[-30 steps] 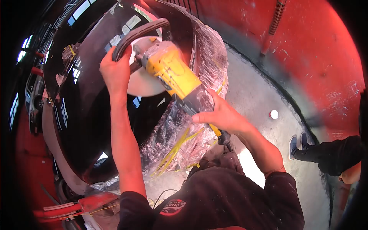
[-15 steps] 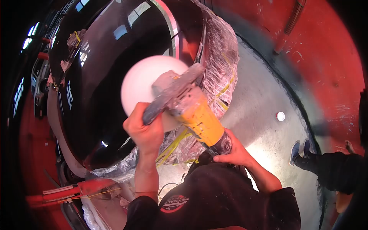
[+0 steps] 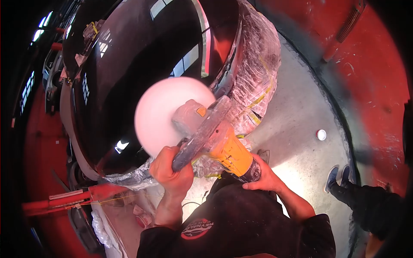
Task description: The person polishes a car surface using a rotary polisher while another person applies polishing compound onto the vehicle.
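A yellow and black power polisher (image 3: pixel 232 158) is held between my two hands. My left hand (image 3: pixel 172 172) is closed round the lower end of its dark loop handle (image 3: pixel 202 133). The rear of the body is gripped by my right hand (image 3: pixel 264 174), thumb on top. The round pale pad (image 3: pixel 161 112) looks smooth, as if blurred by spinning, and lies over the lower edge of a glossy black car panel (image 3: pixel 129 64). Whether the pad touches the panel cannot be made out. Crinkled plastic film (image 3: pixel 258 64) with yellow tape covers the part beside the panel.
Another person in dark trousers (image 3: pixel 365 202) and blue shoes stands at the right. A small white round object (image 3: pixel 321 134) lies on the grey floor (image 3: pixel 297 107). A red beam (image 3: pixel 64 200) is at lower left, a red wall (image 3: pixel 378 86) at right.
The polisher has come down and back toward my body, its pad swinging from partly hidden to facing up in view. Both hands have moved with it, still holding on.
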